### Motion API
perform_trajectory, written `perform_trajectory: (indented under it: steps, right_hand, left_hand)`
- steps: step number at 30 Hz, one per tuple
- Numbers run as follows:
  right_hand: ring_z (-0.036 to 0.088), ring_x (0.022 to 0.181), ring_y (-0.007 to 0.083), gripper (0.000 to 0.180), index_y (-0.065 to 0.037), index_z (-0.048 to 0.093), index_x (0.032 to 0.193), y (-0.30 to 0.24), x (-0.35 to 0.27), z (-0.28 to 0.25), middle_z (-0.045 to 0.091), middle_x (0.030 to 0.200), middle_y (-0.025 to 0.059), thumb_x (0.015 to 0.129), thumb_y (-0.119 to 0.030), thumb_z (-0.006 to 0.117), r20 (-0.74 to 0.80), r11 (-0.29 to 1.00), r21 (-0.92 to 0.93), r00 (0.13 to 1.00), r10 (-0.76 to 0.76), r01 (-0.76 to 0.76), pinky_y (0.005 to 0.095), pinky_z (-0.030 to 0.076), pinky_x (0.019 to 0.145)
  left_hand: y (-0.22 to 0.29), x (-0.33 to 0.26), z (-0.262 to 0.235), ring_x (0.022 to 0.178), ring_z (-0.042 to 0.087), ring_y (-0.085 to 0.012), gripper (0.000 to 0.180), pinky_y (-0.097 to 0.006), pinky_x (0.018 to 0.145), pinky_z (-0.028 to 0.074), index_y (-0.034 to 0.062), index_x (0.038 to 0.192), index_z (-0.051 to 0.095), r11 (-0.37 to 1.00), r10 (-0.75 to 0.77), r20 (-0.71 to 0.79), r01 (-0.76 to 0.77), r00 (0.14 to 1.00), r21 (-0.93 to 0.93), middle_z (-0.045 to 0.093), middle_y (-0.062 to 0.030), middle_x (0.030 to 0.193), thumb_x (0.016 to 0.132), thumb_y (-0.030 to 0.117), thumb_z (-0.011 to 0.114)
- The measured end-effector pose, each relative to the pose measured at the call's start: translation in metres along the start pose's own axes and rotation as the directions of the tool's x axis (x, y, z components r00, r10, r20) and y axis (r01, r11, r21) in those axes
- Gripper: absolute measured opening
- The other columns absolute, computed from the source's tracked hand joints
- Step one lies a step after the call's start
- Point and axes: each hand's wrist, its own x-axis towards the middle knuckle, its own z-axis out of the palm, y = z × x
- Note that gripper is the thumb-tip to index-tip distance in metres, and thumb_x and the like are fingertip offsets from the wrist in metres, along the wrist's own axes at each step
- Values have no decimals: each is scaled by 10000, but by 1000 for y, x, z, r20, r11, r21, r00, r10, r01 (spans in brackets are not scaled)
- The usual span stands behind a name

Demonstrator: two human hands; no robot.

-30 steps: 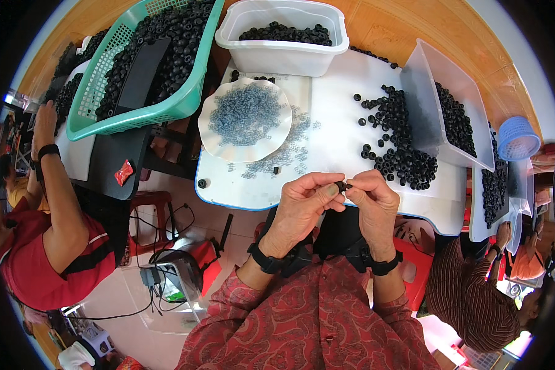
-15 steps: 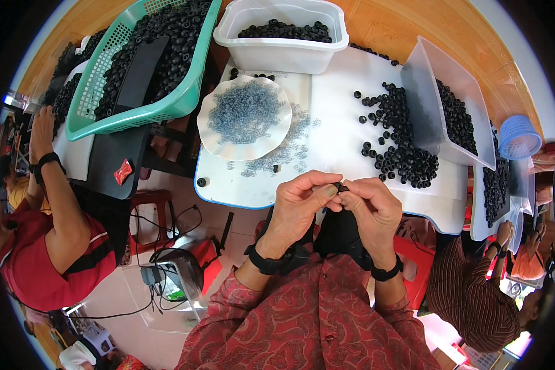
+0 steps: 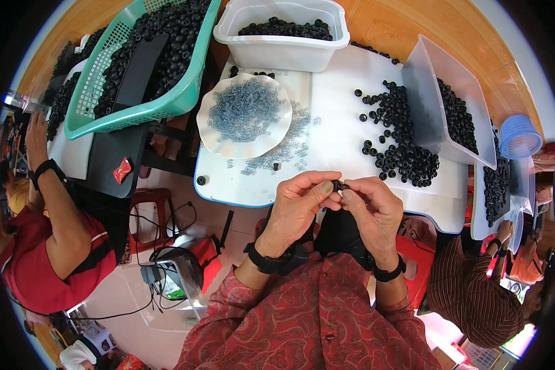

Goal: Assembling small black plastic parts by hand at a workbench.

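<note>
In front of my chest, over the table's front edge, both hands meet at a small black round part. My left hand pinches it between thumb and forefinger. My right hand grips its other side with thumb and fingertips, which partly cover it. Beyond my left hand stands a wavy-edged white plate heaped with tiny clear grey rings, some spilled beside it. A pile of loose black round parts lies on the white table to the right, and a single one sits near the left corner.
A white tub and a translucent bin hold more black parts. At left, a green basket holds black parts and a dark flat slab. People work on either side. Cables lie on the floor at left.
My fingers have shifted slightly around the black part, and more of it shows. The hand of the person at left has moved a little lower in the picture.
</note>
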Motion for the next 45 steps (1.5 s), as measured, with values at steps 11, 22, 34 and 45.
perform_trajectory:
  steps: [11,22,34,45]
  right_hand:
    - [689,858,132,138,60,677,1048,-2,0,4,680,983,94,913,36,668,22,973,203,994,106,-108,235,551,743]
    - [685,857,120,146,58,683,1043,3,1,7,678,980,90,900,66,660,14,976,189,994,106,-106,226,546,730]
    - [693,855,128,152,51,691,1042,2,3,9,681,967,94,890,57,675,10,995,85,999,42,-43,232,558,727]
    - [683,809,110,146,42,701,1024,7,2,10,681,942,81,879,53,690,1,1000,21,1000,-12,12,217,545,678]
  left_hand:
    - [1,3,-3,829,686,-147,253,-249,747,588,-55,1229,625,993,-35,20,37,999,-110,708,-117,961,999,30,561]
    - [1,4,-7,803,668,-134,253,-245,740,582,-52,1223,623,985,-51,32,55,998,-163,690,-106,948,1001,57,568]
    - [4,2,-6,807,664,-132,244,-245,739,578,-51,1209,633,995,-31,3,31,1000,-98,690,-100,950,994,51,580]
    - [6,0,-4,813,658,-124,224,-248,729,563,-31,1191,657,998,24,7,-24,1000,57,691,-86,956,985,18,582]
